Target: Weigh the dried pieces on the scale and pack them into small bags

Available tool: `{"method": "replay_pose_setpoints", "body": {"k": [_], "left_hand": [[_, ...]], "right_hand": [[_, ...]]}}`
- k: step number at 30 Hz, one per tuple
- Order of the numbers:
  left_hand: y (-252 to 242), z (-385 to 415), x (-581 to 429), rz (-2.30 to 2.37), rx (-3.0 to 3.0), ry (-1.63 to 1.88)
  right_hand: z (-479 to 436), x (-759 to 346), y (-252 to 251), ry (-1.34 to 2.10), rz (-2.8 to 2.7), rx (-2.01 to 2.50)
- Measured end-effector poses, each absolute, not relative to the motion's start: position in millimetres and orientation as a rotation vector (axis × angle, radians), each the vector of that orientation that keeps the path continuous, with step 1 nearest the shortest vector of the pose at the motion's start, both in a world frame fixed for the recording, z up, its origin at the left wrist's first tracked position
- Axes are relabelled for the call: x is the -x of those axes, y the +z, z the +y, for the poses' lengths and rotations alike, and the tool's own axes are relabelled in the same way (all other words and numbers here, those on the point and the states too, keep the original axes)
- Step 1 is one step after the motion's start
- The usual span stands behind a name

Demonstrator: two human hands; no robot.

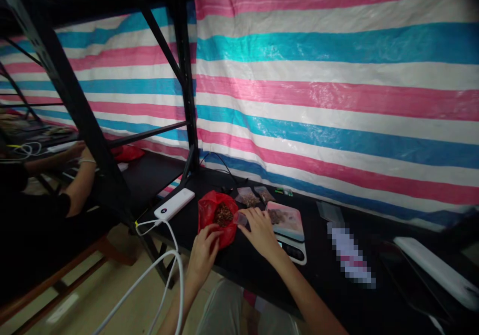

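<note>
A red plastic bag (204, 208) stands open on the black table, with small brown pieces (223, 215) inside that look like nuts or seeds. My left hand (204, 252) is at the bag's near left edge, its curled fingers closed on the rim. Over the bag's right side, my right hand (258, 229) pinches a small clear plastic bag (241, 219); whether anything is in it I cannot tell. Just right of that hand lies a white digital scale (299, 255) carrying a pinkish tray (292, 219) with a brown-filled clear packet (276, 217) on its left part.
Two clear packets of brown pieces (247, 198) lie behind the red bag. A white power bank (175, 204) with a white cable (175, 245) is on the left. Rightward are a blurred-out strip (350, 257) and a long white device (436, 270). A person's arm (84, 180) shows beyond the black frame post (71, 90).
</note>
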State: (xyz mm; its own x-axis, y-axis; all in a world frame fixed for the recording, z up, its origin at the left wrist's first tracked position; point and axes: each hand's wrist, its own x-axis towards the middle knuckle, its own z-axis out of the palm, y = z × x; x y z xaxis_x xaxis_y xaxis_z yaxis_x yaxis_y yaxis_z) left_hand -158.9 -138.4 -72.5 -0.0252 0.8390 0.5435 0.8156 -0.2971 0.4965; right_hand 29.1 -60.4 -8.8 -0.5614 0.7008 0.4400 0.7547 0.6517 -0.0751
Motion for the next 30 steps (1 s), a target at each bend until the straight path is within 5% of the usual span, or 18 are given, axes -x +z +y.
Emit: {"method": "replay_pose_setpoints", "body": {"k": [8,19,30], "left_hand": [[-38,-81,201,1.922,-1.971,1.624],[-43,-5,220,1.689,-1.657,0.936],[-39,-12,216,1.731,-1.549,1.091]], "right_hand": [[-51,21,-17,-0.333,-2.52,1.326],[-60,41,-20,-0.244,-2.624,1.495],[-61,43,-8,-0.213,-2.602,1.644]]}}
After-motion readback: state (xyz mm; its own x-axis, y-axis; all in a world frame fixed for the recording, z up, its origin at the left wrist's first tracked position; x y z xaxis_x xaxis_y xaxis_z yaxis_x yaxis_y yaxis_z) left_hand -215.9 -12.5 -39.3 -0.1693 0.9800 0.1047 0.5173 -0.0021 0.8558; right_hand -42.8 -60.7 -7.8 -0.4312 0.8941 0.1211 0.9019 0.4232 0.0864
